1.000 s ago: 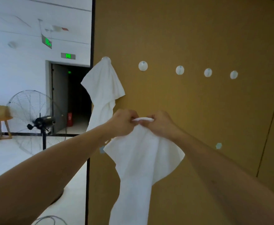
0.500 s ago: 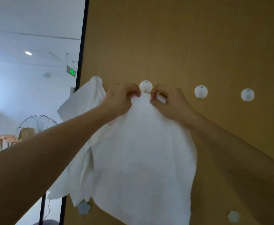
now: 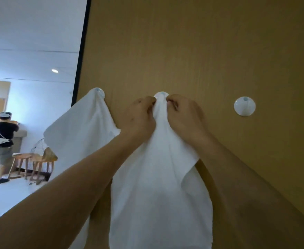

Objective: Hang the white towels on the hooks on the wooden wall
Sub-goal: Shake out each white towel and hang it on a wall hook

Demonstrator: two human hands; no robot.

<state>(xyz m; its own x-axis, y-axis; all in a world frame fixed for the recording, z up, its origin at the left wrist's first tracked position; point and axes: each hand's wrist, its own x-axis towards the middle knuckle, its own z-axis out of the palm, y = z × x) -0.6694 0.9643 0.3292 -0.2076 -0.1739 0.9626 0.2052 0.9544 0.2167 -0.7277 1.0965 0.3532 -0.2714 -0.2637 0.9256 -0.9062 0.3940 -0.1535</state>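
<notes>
Pinched between left hand (image 3: pixel 138 117) and right hand (image 3: pixel 183 117), the second towel (image 3: pixel 158 186) has been raised onto the hook (image 3: pixel 161 95) at twelve o'clock, so hanging appears nearly done.

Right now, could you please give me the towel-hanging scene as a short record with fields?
left hand: pinches second towel just left of second hook
right hand: pinches the same towel just right of that hook
first towel: hangs from first hook
free hook: bare, to the right
wooden wall: carries the hooks
</notes>
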